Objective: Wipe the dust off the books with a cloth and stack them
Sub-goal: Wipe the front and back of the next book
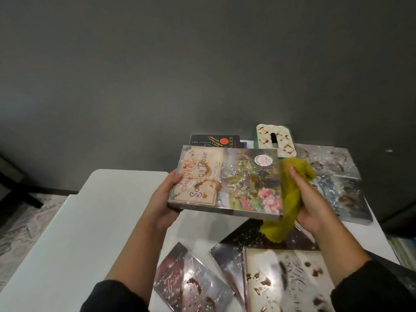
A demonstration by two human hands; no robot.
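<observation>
The white table [74, 233] is lying under both hands, with the grey wall [157, 64] standing beyond it. Soiled books are lying around the grip: a pale one [286, 280] and a dark red one [191, 282] below it, a grey one [337, 176] right of the right hand, a black one [213, 140] beyond. The flowered book [225, 183], spotted with brown and white specks, is being held above the table, the left hand [164, 199] gripping its left end. The right hand [313, 199] is clutching the yellow cloth [290, 199] against the book's right end. A tissue box [275, 140] is sitting just beyond the cloth.
</observation>
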